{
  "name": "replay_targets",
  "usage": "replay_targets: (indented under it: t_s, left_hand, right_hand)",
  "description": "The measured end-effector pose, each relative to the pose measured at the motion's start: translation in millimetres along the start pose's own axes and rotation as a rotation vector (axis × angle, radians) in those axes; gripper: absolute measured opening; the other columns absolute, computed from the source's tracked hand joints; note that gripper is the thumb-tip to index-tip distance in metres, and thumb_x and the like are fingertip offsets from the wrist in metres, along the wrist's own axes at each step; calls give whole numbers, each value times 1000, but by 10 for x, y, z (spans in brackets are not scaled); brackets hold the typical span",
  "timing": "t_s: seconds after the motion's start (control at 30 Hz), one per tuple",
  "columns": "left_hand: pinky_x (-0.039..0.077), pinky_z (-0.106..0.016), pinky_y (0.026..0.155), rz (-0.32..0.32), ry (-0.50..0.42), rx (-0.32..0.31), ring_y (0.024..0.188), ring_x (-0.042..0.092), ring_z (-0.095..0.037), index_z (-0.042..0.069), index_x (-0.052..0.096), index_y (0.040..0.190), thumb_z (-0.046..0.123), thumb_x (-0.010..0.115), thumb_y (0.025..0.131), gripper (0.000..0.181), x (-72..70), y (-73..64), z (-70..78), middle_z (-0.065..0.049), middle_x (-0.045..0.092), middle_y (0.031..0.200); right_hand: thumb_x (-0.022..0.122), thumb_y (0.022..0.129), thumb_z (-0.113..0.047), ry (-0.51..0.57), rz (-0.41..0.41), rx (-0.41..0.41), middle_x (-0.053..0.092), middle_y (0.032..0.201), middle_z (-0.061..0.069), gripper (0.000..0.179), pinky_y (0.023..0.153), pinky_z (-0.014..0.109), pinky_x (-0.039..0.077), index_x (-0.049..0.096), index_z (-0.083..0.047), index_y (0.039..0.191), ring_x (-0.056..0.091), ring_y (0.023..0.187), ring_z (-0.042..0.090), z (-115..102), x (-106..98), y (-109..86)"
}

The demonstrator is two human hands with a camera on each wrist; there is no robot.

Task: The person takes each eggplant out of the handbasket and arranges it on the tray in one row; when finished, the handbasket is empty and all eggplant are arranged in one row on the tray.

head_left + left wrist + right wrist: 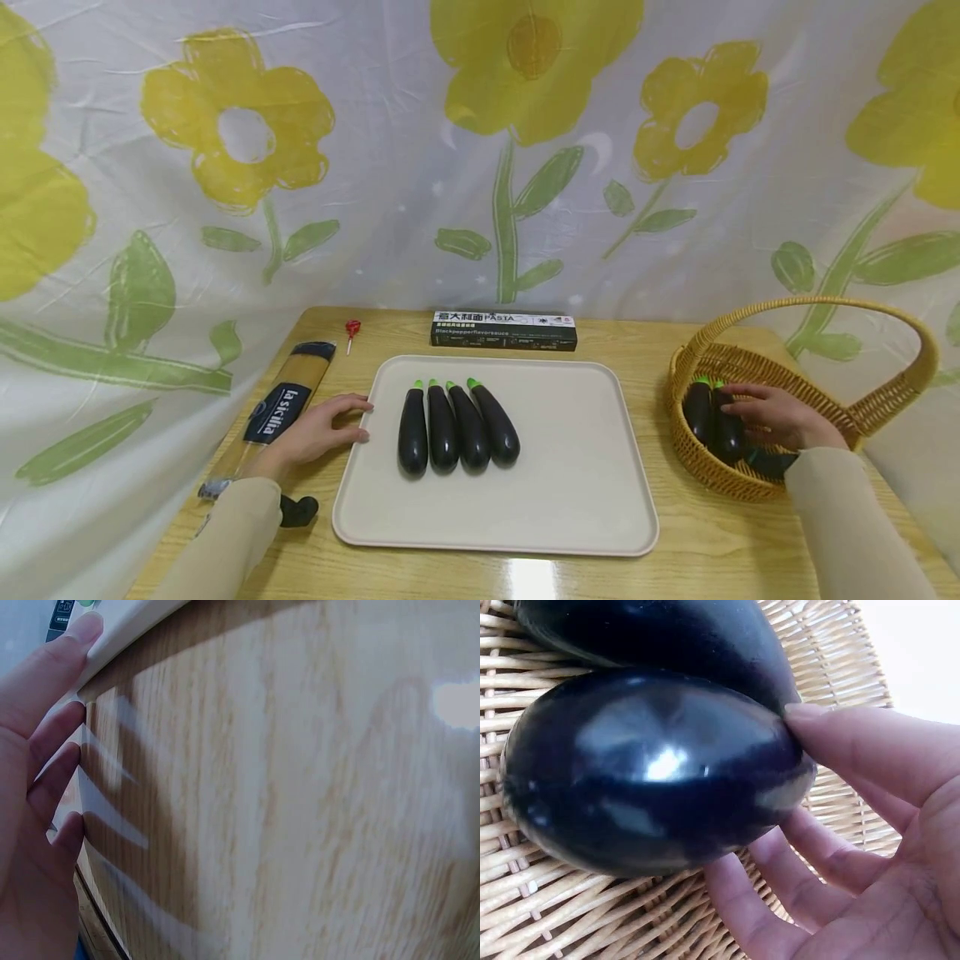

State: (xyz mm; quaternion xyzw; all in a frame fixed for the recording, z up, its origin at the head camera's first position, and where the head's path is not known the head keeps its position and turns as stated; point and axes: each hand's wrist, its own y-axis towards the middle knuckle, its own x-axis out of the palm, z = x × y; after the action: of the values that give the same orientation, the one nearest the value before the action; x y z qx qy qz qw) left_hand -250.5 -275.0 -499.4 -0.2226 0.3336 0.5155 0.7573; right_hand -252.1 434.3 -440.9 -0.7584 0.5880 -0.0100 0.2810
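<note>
Inside the wicker basket (693, 475), two dark eggplants lie side by side with green stem ends. My right hand (780, 415) grips the right-hand eggplant (726, 429) near its stem end. In the right wrist view, the thumb lies on top of this eggplant (652, 772) and the fingers curl beneath; the other eggplant (667, 630) rests against it. My left hand (318, 429) touches the left rim of a cream tray (562, 500) with relaxed fingers and holds nothing. On the tray, several eggplants (457, 429) form a row, stems pointing away.
A pasta bag (281, 408) lies left of the tray, partly behind my left arm. Behind the tray stands a black-and-white pasta box (504, 332); a red lollipop (352, 327) lies at the back left. The basket's tall handle (825, 302) arches over it.
</note>
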Motion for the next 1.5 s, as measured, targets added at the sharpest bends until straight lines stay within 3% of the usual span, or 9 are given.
replay_targets:
  t_s: [0.23, 0.3, 0.4, 0.5, 0.73, 0.9, 1.13, 1.3, 1.5]
  left_hand:
    - [28, -61, 111, -7, 6, -5, 135, 38, -43, 10, 62, 126, 32, 74, 87, 46, -2, 2, -19, -20, 48, 143]
    - [28, -61, 111, -8, 8, -8, 135, 38, -43, 10, 62, 126, 33, 74, 87, 47, -3, 3, -29, -20, 48, 143]
    - [28, -61, 111, -10, 12, -9, 136, 38, -43, 11, 62, 126, 34, 74, 87, 47, -2, 6, -40, -20, 48, 144]
    - [28, -61, 111, -8, 11, -6, 136, 38, -43, 12, 62, 126, 34, 74, 88, 46, -4, 8, -41, -19, 48, 144]
    - [26, -61, 111, -7, 19, -9, 136, 37, -43, 11, 62, 127, 34, 74, 88, 47, -7, 7, -25, -19, 47, 144]
    - [27, -61, 111, -9, 21, -10, 136, 37, -42, 11, 62, 127, 34, 73, 88, 46, -8, 5, -21, -19, 48, 144]
    - [26, -61, 111, -15, 20, -6, 136, 37, -42, 12, 62, 127, 34, 73, 88, 46, -11, 10, -26, -19, 48, 144]
    - [26, -61, 111, -6, 15, 7, 136, 38, -43, 11, 62, 126, 32, 74, 88, 45, -2, 15, -33, -20, 49, 143]
    - [27, -61, 111, -5, 24, 11, 135, 39, -42, 11, 62, 125, 33, 74, 87, 45, -1, 12, -42, -19, 49, 143]
  right_hand:
    - [53, 100, -8, -9, 17, -83, 42, 136, 33, 52, 77, 39, 58, 34, 9, 145, 64, 91, 12, 22, -23, -15]
    - [54, 100, -8, -36, 56, -100, 44, 135, 33, 54, 74, 38, 58, 32, 12, 145, 64, 89, 10, 24, -31, -19]
    - [54, 100, -10, -78, 101, -115, 60, 118, 12, 56, 71, 34, 58, 29, 16, 143, 63, 84, 7, 26, -46, -25]
    - [56, 100, -12, -65, 89, -112, 61, 113, -2, 56, 70, 31, 57, 32, 15, 143, 62, 84, 6, 22, -55, -45]
    - [58, 99, -13, 26, -24, -94, 38, 140, 28, 40, 75, 32, 57, 50, -8, 138, 62, 93, 9, 44, -49, -81]
    - [56, 100, -15, -42, -12, -104, 21, 146, 41, 55, 78, 33, 56, 35, 7, 145, 59, 96, 3, 62, -47, -81]
    - [58, 100, -18, -59, -4, -92, 31, 144, 36, 61, 79, 36, 56, 30, 7, 148, 59, 96, 6, 48, -65, -108]
    - [59, 99, -21, -36, -37, -33, 3, 151, 42, 65, 84, 40, 54, 27, 1, 151, 57, 103, 9, 26, -75, -145]
    - [58, 100, -20, -46, -46, -23, 1, 151, 42, 62, 84, 41, 54, 29, 0, 151, 56, 106, 12, 23, -82, -149]
